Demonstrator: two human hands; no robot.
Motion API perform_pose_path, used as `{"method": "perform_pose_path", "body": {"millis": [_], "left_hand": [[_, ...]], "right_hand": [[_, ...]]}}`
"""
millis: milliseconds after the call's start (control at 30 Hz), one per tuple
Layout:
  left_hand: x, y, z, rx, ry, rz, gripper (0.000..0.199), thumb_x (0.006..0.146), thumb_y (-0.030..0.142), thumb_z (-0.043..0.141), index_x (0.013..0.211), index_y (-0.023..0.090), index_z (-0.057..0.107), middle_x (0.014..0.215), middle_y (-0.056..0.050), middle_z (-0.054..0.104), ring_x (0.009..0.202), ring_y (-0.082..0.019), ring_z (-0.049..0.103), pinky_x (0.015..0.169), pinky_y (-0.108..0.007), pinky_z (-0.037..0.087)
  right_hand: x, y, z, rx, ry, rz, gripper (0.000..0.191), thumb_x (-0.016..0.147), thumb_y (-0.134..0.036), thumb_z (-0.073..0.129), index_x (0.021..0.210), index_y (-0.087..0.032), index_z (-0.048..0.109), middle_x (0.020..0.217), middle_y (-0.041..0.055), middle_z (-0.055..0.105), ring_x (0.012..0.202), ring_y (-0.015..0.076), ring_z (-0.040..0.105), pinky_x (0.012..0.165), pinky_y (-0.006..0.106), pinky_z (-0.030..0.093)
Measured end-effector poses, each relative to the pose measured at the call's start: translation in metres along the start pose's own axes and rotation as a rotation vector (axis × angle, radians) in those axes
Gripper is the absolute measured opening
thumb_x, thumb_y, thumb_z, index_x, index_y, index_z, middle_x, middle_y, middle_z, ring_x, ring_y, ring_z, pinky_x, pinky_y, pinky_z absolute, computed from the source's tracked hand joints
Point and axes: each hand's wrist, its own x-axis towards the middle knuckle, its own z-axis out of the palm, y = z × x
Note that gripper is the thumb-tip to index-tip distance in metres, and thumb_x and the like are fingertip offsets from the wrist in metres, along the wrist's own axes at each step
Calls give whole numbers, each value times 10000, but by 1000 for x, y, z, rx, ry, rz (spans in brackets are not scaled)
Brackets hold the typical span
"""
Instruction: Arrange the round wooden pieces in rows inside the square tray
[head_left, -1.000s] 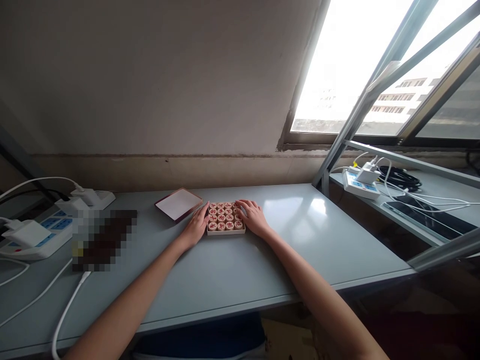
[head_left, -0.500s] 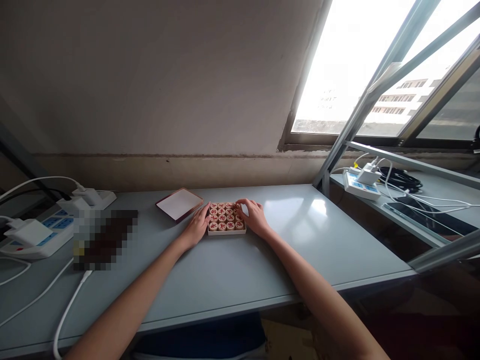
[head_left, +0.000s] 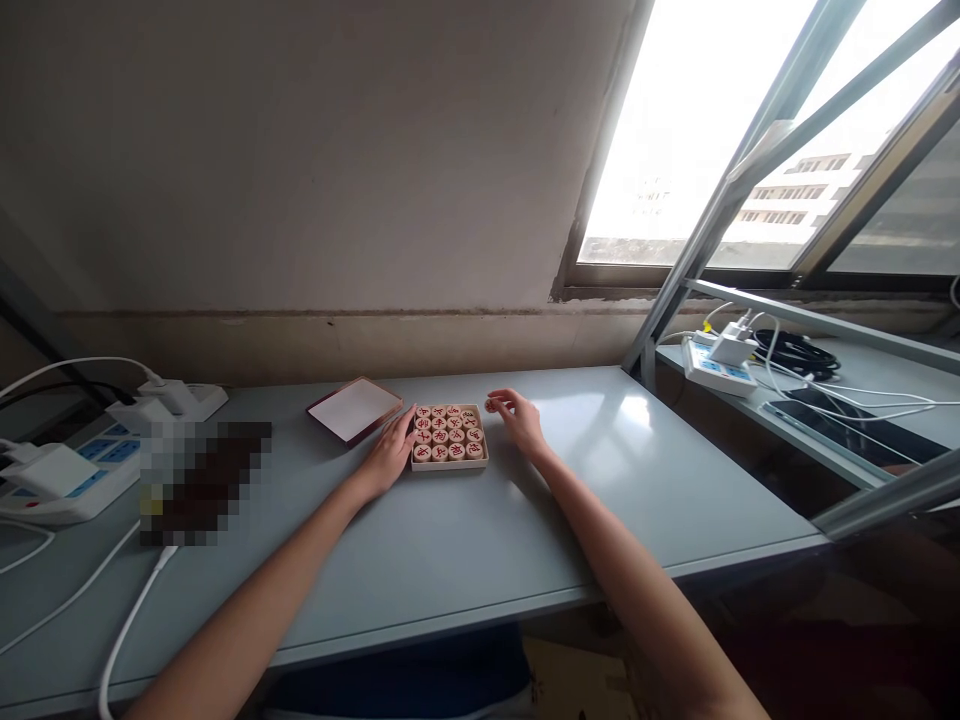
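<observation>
Frame centre: left hand (head_left: 388, 455) flat, fingers open against box (head_left: 448, 462); right hand (head_left: 521, 423) pinches a disc (head_left: 491, 405) just right of it.

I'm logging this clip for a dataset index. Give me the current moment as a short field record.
left hand: left hand rests against the left side of the box of round pieces
right hand: right hand pinches one round piece just right of the box
lid: red-edged lid lies open side up, left of the box
surface: grey table
</observation>
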Motion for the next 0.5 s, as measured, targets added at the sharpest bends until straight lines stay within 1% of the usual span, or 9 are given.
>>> {"method": "perform_pose_path", "body": {"millis": [67, 133, 200, 233, 300, 367, 433, 500], "left_hand": [[0, 1, -1, -5, -5, 3, 519, 921, 367, 308, 1398, 167, 348, 1420, -133, 419, 1330, -234, 359, 1071, -418, 341], [-1, 2, -2, -7, -19, -1, 522, 922, 369, 301, 1401, 164, 339, 1426, -135, 409, 1333, -235, 354, 1072, -418, 339], [-1, 3, -3, -2, -29, -10, 526, 922, 369, 296, 1404, 161, 330, 1433, -137, 398, 1340, -232, 342, 1077, -416, 332], [-1, 4, -3, 2, -32, -16, 529, 921, 369, 294, 1405, 159, 327, 1437, -137, 392, 1345, -231, 334, 1081, -414, 327], [-1, 4, -3, 9, -32, -27, 534, 921, 370, 289, 1406, 150, 323, 1443, -140, 381, 1351, -231, 321, 1089, -415, 317], [-1, 3, -1, 12, -31, -30, 535, 921, 369, 285, 1406, 147, 320, 1445, -140, 378, 1353, -233, 318, 1092, -419, 311], [-1, 1, 0, 6, -25, -21, 529, 924, 367, 285, 1406, 153, 321, 1442, -136, 385, 1349, -233, 325, 1091, -422, 313], [-1, -1, 1, -2, -15, -6, 519, 927, 364, 289, 1406, 165, 323, 1438, -130, 392, 1345, -232, 333, 1088, -423, 318]], "right_hand": [[3, 7, -7, -170, 5, 82, 248, 880, -339, 439, 984, -237, 640, 975, 63, 670, 960, 239, 576, 855, 417, 389], [3, 11, -12, -366, 98, 103, 265, 861, -339, 486, 1039, -217, 641, 1106, 121, 605, 1077, 301, 502, 868, 469, 367], [1, 9, -14, -457, 187, 17, 298, 868, -327, 490, 1116, -224, 620, 1204, 136, 539, 1123, 312, 454, 879, 478, 356], [-1, 6, -14, -459, 187, -59, 296, 881, -325, 478, 1129, -245, 618, 1228, 123, 525, 1126, 299, 450, 884, 468, 355], [-6, -3, -12, -427, 91, -227, 275, 898, -357, 466, 1107, -300, 635, 1261, 80, 516, 1142, 279, 439, 895, 454, 351], [-11, -10, -7, -393, -46, -324, 255, 898, -394, 472, 1066, -331, 654, 1289, 46, 512, 1172, 274, 420, 910, 458, 340], [-15, -14, -3, -356, -127, -329, 232, 894, -394, 485, 1029, -327, 662, 1292, 30, 521, 1187, 271, 412, 919, 462, 330], [-16, -16, 0, -293, -142, -286, 194, 877, -382, 519, 984, -303, 660, 1252, 27, 554, 1164, 260, 435, 911, 446, 336]]}}
